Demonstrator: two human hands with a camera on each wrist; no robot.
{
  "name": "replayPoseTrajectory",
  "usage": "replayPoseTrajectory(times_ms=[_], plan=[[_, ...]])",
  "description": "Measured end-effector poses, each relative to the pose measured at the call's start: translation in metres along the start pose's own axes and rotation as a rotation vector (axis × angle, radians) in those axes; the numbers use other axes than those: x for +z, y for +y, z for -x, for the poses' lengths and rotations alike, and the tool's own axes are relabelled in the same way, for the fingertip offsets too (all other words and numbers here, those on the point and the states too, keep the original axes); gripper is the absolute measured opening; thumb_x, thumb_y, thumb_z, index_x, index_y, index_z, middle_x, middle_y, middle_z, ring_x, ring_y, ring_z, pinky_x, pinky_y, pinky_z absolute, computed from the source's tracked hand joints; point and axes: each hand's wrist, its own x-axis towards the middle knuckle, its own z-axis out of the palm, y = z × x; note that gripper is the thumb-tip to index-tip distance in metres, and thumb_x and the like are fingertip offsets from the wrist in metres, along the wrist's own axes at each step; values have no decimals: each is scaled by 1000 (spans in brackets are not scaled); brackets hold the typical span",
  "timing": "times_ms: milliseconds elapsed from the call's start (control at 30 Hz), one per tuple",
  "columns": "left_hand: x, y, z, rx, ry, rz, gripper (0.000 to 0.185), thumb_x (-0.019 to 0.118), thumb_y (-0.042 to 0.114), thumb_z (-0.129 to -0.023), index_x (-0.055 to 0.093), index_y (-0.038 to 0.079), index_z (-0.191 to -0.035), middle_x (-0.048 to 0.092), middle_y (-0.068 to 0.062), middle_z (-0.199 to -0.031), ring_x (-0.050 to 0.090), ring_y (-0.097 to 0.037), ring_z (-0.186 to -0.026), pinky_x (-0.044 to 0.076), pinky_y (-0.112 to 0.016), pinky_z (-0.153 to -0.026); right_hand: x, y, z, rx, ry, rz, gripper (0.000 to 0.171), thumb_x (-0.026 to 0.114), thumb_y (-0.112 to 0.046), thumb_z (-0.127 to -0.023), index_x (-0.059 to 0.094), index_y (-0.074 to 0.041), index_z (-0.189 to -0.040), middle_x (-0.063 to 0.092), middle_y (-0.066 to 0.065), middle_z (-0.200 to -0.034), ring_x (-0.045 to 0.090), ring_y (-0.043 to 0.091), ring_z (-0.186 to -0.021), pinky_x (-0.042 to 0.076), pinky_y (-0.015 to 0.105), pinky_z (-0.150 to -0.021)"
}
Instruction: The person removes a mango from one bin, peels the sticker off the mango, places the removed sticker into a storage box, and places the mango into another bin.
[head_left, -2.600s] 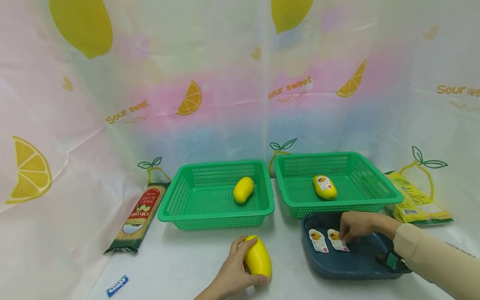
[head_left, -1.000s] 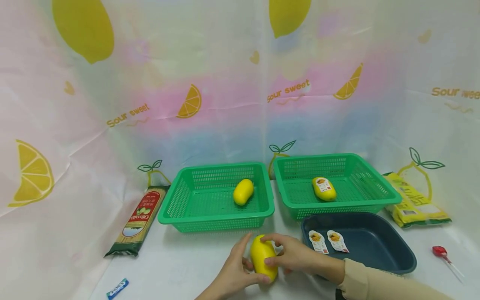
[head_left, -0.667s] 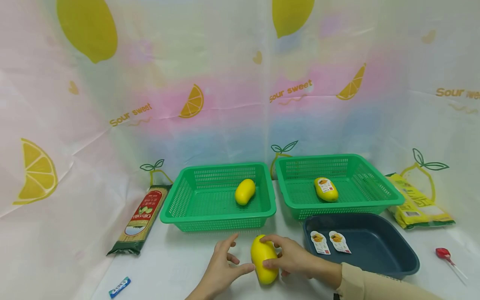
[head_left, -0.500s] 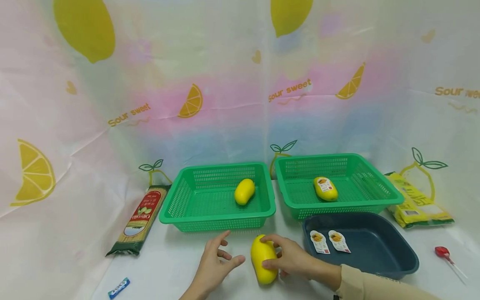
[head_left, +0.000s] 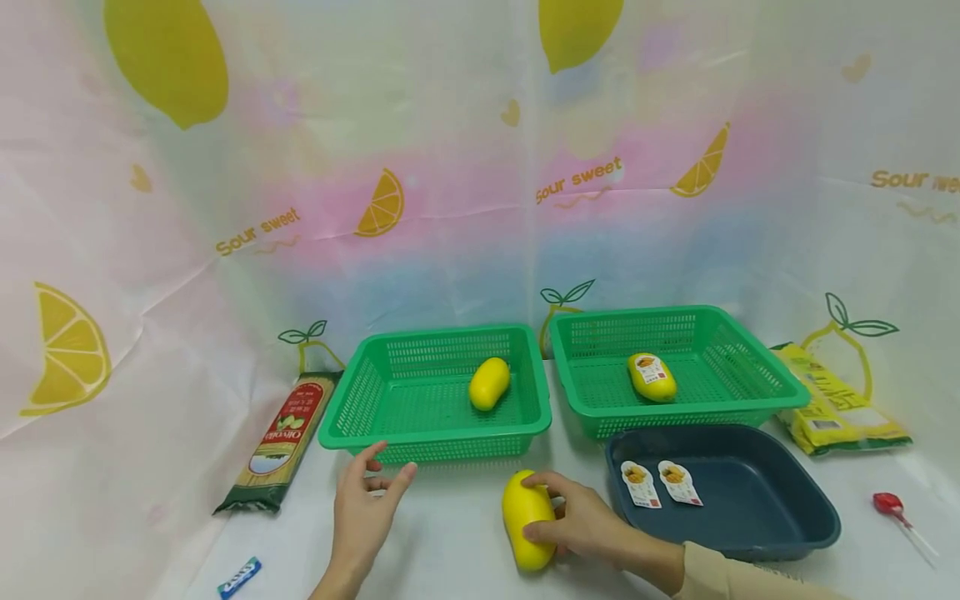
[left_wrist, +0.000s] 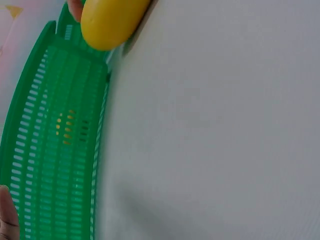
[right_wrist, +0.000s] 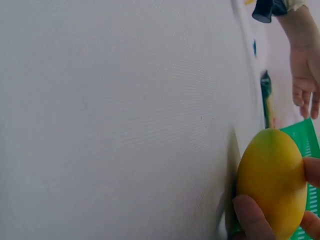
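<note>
My right hand [head_left: 581,521] grips a yellow mango [head_left: 519,512] from its right side, thumb on the near face and fingers over the far end. The mango is over the white table, in front of the gap between the two baskets; the right wrist view shows its rounded end [right_wrist: 272,170] between thumb and fingers. To the left, my left hand [head_left: 365,504] is raised with fingers loosely bent and nothing in it, just before the left green basket [head_left: 450,433]. One mango [head_left: 490,383] lies in that basket. Another mango [head_left: 651,377], bearing a label, lies in the right green basket [head_left: 675,408].
A dark blue tray [head_left: 750,504] holds two mango labels [head_left: 641,485] at its left end. A noodle packet [head_left: 281,442] lies left of the baskets, a yellow bag [head_left: 836,404] at the right. A lollipop [head_left: 888,503] and a small blue packet [head_left: 239,577] lie at the sides.
The right hand came from the labels in the tray to the mango and took hold of it. The left hand let the mango go and moved away left.
</note>
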Motion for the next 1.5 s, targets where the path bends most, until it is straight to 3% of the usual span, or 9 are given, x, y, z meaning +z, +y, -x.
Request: replayPoseTrajectory(times_ms=[200,300,467,567,667,733,800,1167,1500], plan=[[-21,-15,-24,48,109,-9,64,72,39,-90,48,11,-142,29,-17,-152,52,2,-83,49,-17,-66,1,1,0,6,8,-13,57,80,-22,-81,56,-16,-132,55,18,-130,59,22,-92,54,34,-63],[-28,-22,-35,84,135,-28,63,70,38,-91,48,12,-143,29,-15,-157,50,7,-82,48,-17,-66,1,2,-1,7,7,-17,57,80,-22,-80,57,-16,-132,54,18,-130,59,22,-92,54,33,-64],[-35,-31,-49,101,87,-86,67,68,43,-92,44,13,-147,29,-14,-159,56,-6,-89,49,-19,-66,2,2,-1,2,4,-19,57,80,-21,-81,57,-15,-132,55,19,-130,60,22,-93,54,33,-64],[-38,-36,-56,110,56,-108,69,66,44,-92,41,12,-149,28,-15,-160,56,-25,-112,52,-32,-84,3,2,-1,5,4,-23,57,80,-21,-81,56,-15,-133,56,18,-129,59,21,-90,54,33,-63],[-41,-40,-62,117,34,-113,70,65,44,-93,40,11,-149,28,-17,-160,39,-38,-138,38,-54,-108,3,2,0,3,1,-30,58,79,-22,-81,56,-15,-134,56,17,-129,58,21,-89,53,33,-63],[-43,-42,-66,118,22,-114,71,65,45,-93,39,11,-150,28,-18,-160,24,-40,-147,25,-63,-114,3,2,0,-1,0,-36,58,79,-22,-81,55,-15,-134,56,17,-129,59,20,-89,54,34,-63],[-44,-43,-70,121,5,-122,72,64,46,-93,39,11,-150,28,-17,-160,22,-40,-149,21,-65,-115,3,2,0,-2,-3,-41,59,79,-22,-81,55,-15,-135,55,17,-130,59,20,-89,54,34,-63],[-41,-43,-78,133,-29,-152,75,65,44,-92,35,10,-152,21,-18,-162,19,-42,-149,19,-67,-115,4,3,0,28,14,-45,60,80,-22,-81,55,-15,-135,54,18,-133,61,21,-95,55,35,-65],[-34,-46,-78,90,-29,-71,81,67,45,-91,29,11,-155,14,-13,-165,13,-40,-151,18,-67,-116,4,3,-1,65,46,-68,61,80,-20,-80,55,-15,-136,50,23,-137,61,24,-101,58,37,-70]])
